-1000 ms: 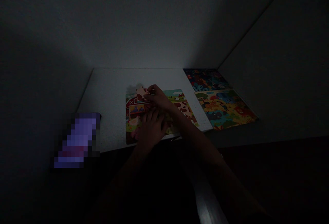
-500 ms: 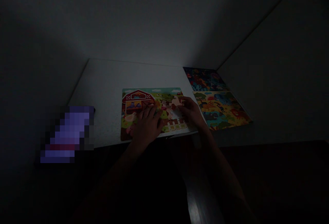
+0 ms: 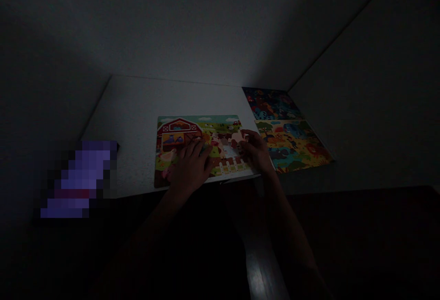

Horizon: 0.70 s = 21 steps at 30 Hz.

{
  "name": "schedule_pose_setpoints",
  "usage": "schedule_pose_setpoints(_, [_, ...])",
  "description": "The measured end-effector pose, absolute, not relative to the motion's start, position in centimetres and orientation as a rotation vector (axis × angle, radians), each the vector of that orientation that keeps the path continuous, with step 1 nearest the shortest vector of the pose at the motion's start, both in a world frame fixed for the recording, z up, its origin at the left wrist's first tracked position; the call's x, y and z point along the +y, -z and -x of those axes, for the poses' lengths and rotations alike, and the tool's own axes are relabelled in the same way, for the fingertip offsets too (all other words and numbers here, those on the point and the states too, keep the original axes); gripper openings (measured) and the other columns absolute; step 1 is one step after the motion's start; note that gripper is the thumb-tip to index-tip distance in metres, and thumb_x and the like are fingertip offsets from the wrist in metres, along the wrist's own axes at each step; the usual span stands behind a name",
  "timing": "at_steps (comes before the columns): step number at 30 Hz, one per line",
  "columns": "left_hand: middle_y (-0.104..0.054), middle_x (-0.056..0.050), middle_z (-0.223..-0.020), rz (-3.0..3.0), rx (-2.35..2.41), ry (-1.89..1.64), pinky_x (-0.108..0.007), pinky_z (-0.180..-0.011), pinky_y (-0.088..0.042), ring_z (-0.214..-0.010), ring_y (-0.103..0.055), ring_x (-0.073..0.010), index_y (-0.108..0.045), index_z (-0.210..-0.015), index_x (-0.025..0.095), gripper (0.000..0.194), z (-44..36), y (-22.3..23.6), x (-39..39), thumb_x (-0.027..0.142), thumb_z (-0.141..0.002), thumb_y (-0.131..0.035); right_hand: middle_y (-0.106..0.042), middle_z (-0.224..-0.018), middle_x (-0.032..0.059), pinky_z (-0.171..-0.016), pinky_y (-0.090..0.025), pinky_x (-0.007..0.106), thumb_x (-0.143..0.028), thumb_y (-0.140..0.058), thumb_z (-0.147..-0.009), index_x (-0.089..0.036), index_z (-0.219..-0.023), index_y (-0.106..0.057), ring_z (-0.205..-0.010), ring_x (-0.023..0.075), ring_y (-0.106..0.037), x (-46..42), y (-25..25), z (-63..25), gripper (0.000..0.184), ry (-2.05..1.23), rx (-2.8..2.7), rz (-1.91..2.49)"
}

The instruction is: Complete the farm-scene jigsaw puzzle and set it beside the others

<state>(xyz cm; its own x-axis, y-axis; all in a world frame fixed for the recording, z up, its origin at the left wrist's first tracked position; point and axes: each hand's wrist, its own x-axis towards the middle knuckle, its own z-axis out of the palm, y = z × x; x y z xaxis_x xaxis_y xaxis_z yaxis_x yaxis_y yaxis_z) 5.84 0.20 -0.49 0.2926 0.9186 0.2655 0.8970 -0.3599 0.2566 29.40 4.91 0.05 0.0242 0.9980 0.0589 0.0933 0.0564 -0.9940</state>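
Observation:
A farm-picture jigsaw puzzle (image 3: 180, 124) with a red barn, animals and a white fence lies on the white table. My left hand (image 3: 193, 164) rests flat on its lower middle, fingers stretched out and holding nothing. Over the puzzle's right side, my right hand (image 3: 257, 151) pinches a puzzle piece (image 3: 237, 140) in pale cream and brown between thumb and fingers. Just below that piece a whitish gap (image 3: 228, 151) shows in the picture, beside a printed cow. My right palm and wrist hide the puzzle's lower right corner.
The white table (image 3: 137, 102) stands against a wall. Right of the farm puzzle lie a dark blue picture puzzle (image 3: 273, 102) and a yellow-green animal picture puzzle (image 3: 292, 146). A blurred-out purple rectangle (image 3: 82, 167) is at the table's left edge. The room is dim.
The view has shifted slightly, so the table sits further left. My right hand holds the piece slightly lower and more to the right over the puzzle; my left hand stays in place.

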Motion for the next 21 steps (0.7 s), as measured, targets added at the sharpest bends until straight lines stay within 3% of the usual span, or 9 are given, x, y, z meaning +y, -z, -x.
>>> schedule_pose_setpoints(5, [-0.052, -0.011, -0.148, -2.483, 1.73, -0.581, -0.051, -0.11, -0.039, -0.141, -0.042, -0.03, -0.061, -0.131, 0.021, 0.039, -5.82, 0.59, 0.22, 0.033, -0.097, -0.046, -0.06, -0.08, -0.003, -0.055, -0.048, 0.024, -0.034, -0.072, -0.076, -0.028, -0.121, -0.062, -0.065, 0.0122, -0.055, 4.95, 0.16, -29.51, 0.046, -1.097, -1.331, 1.269])
schedule_pose_setpoints(9, [-0.052, -0.011, -0.148, -2.491, 1.728, -0.621, -0.05, -0.112, -0.037, -0.141, -0.041, -0.0292, -0.061, -0.13, 0.021, 0.038, -5.81, 0.82, 0.2, 0.033, -0.098, -0.044, -0.062, -0.085, -0.0014, -0.055, -0.048, 0.024, -0.034, -0.073, -0.076, -0.028, -0.123, -0.059, -0.074, 0.0151, -0.062, 4.93, 0.38, -29.51, 0.049, -1.092, -1.341, 1.271])
schedule_pose_setpoints(15, [-0.053, -0.01, -0.147, -2.474, 1.73, -0.617, -0.051, -0.112, -0.037, -0.141, -0.042, -0.0294, -0.062, -0.129, 0.02, 0.037, -5.81, 0.63, 0.2, 0.032, -0.097, -0.046, -0.062, -0.09, -0.0013, -0.057, -0.052, 0.024, -0.033, -0.076, -0.074, -0.026, -0.102, -0.058, -0.078, 0.0142, -0.064, 4.81, 0.25, -29.11, 0.034, -1.139, -1.242, 1.218])
schedule_pose_setpoints(21, [-0.051, -0.01, -0.149, -2.45, 1.722, -0.615, -0.051, -0.112, -0.037, -0.142, -0.041, -0.0292, -0.061, -0.129, 0.021, 0.037, -5.77, 0.57, 0.16, 0.031, -0.097, -0.046, -0.058, -0.083, -0.0053, -0.05, -0.05, 0.022, -0.034, -0.076, -0.073, -0.027, -0.093, -0.047, -0.065, 0.0111, -0.062, 4.79, 0.18, -29.17, 0.036, -1.153, -1.156, 1.182])
